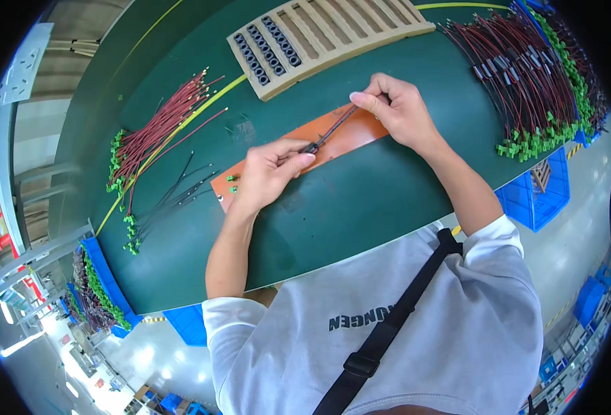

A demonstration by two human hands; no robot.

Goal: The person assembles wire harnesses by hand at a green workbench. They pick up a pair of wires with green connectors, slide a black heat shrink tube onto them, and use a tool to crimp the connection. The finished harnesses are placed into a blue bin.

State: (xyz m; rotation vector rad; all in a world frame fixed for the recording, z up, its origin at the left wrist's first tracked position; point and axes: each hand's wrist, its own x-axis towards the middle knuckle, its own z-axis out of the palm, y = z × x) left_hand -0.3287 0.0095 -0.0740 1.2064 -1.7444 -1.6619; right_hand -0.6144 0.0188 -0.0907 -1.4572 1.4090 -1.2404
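Hands pinch one dark wire (333, 128) over the orange mat (360, 131): left hand (267, 173) at its ferrite end, right hand (399, 107) at the other. Risk: loose pinch, ring slides off.

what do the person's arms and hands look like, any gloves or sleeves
No gloves: both the left hand and the right hand are bare, with no rings, watch or bands visible. The forearms are bare too. Short light grey T-shirt sleeves end above the elbows. A black strap with a plastic buckle runs diagonally across the chest.
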